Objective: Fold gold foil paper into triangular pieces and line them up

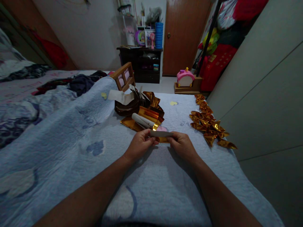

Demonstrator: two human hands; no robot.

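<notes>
Between my two hands stretches a piece of gold foil paper [163,139] whose upper edge shows a grey-white backing. My left hand [142,142] pinches its left end and my right hand [182,142] its right end. Just beyond them lie gold foil sheets [149,113], with rolled white paper [143,121] on top. Behind these sits a thick stack of foil paper [126,108], its edges dark and its top leaves curled up white. To the right, several folded gold foil pieces [204,121] lie in a heap along the bed's edge.
A blue quilt [94,176] with heart patterns covers the bed, bunched at left beside dark clothes [81,84]. A wooden rail [123,75] rises behind the stack. Past the bed stand a pink toy [185,78], a dark cabinet [139,64] and a door [184,37]. A pale wardrobe [262,94] borders the right.
</notes>
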